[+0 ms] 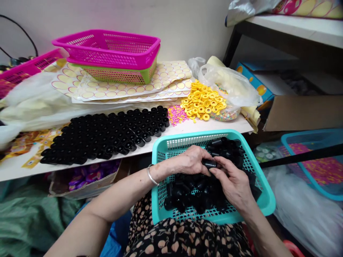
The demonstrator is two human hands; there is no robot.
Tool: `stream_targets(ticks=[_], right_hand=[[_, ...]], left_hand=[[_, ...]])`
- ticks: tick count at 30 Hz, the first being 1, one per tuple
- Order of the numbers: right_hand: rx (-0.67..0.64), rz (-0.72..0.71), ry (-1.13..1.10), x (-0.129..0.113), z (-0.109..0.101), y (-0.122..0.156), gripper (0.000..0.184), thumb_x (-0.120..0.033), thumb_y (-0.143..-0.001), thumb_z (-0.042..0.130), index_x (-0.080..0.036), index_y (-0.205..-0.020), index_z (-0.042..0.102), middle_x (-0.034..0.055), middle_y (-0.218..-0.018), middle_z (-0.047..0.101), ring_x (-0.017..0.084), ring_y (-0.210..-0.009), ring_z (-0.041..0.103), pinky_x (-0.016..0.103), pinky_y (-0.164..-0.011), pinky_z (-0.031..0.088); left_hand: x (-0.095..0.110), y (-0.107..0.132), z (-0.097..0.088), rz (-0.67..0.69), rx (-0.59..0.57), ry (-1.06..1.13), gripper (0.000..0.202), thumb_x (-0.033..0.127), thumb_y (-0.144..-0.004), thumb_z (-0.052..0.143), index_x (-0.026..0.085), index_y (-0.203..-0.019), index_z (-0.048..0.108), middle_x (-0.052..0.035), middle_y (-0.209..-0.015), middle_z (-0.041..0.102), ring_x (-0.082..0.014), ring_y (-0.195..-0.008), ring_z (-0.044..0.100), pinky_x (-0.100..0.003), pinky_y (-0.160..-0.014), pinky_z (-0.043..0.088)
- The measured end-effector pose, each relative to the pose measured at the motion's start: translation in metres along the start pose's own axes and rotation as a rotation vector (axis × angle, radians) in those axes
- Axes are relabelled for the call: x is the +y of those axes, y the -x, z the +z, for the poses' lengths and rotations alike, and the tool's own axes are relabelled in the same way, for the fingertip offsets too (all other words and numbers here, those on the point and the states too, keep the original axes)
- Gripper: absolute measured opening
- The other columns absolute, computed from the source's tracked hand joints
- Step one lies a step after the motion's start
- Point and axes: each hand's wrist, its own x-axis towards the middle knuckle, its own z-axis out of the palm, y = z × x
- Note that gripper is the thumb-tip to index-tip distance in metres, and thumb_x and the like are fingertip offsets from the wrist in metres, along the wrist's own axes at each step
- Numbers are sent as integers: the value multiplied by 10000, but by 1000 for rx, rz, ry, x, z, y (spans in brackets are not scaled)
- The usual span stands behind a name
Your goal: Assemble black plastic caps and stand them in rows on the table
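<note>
A teal basket (171, 145) rests on my lap, filled with several small black plastic tubes (193, 192). Over it, my left hand (190, 160) and my right hand (233, 184) meet, and both pinch one black tube (209, 163) between their fingertips. A silver bangle (151, 175) circles my left wrist. On the white board ahead, a large block of black tubes (107, 134) stands upright in tight rows.
Yellow rings (203, 100) and tiny pink and yellow beads (177, 115) lie right of the rows, beside a clear plastic bag (233, 85). Sticker sheets (166, 80) carry stacked pink and green baskets (112, 53). A second teal basket (316, 160) sits low at right.
</note>
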Motion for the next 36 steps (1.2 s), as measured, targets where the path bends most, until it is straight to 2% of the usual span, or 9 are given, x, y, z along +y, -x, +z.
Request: stream_targets(ticks=[6,10,14,17,20,25,28,32,36], right_hand=[[-126,260,-320,-15,14,-9,558,-321,-581,821,-204,-1074,586,28,-916,655,164,-751,612,266,-630,530],[-198,300,-441,-21,22,-12,556,-327,-618,799,-221,-1115,573,73,-1148,639,209,-981,618,285,-765,549],[-337,246,-284,-18,25,-16,518,-415,-725,717,-216,-1178,562,76,-1126,641,159,-847,614,254,-719,536],[-364,218,-138,-10,27,-19,492,-475,-771,654,-196,-1166,564,81,-1105,638,159,-828,601,258,-709,526],[-387,164,13,-1,28,-19,469,-503,-818,582,-181,-1159,559,87,-1054,643,179,-838,605,282,-706,523],[-5,-233,605,16,0,-17,415,-495,-860,500,-139,-1044,607,138,-1082,626,266,-949,574,391,-835,471],[339,-206,1086,27,-33,-12,505,-494,-884,434,-63,-1102,581,240,-1190,561,375,-1073,506,487,-873,409],[207,205,1206,43,-72,-6,616,-601,-870,364,-66,-1102,561,227,-909,635,345,-816,594,399,-634,433],[118,316,951,61,-93,-6,551,-645,-861,310,-186,-955,601,78,-628,617,256,-606,574,314,-538,383]], left_hand=[[-3,17,4,236,9,-75,268,133,-722,655,204,-975,705,-22,-927,648,-164,-850,589,-222,-707,433],[3,47,4,242,204,-134,203,262,-782,643,198,-963,708,-57,-997,608,-161,-857,578,-235,-705,447],[-2,83,-7,223,669,-60,299,321,-682,758,157,-929,718,-60,-858,642,-164,-799,581,-255,-729,461],[-22,106,-18,-2,1154,120,322,309,-619,800,175,-901,723,-40,-846,674,-163,-787,598,-268,-748,476],[-51,119,-23,-260,1403,288,397,289,-584,807,181,-956,717,-6,-795,677,-139,-719,593,-249,-698,479],[-81,116,-21,-328,1411,380,410,296,-535,821,168,-912,725,20,-729,650,-107,-654,557,-223,-664,460],[-90,109,-21,-299,1442,431,432,305,-515,828,161,-908,723,22,-729,648,-96,-643,551,-221,-676,463],[-102,103,-22,-305,1483,439,495,319,-504,818,142,-953,710,16,-724,647,-100,-630,554,-230,-666,470],[-104,98,-20,-361,1395,295,431,306,-546,762,133,-938,718,1,-727,662,-119,-623,556,-224,-619,452]])
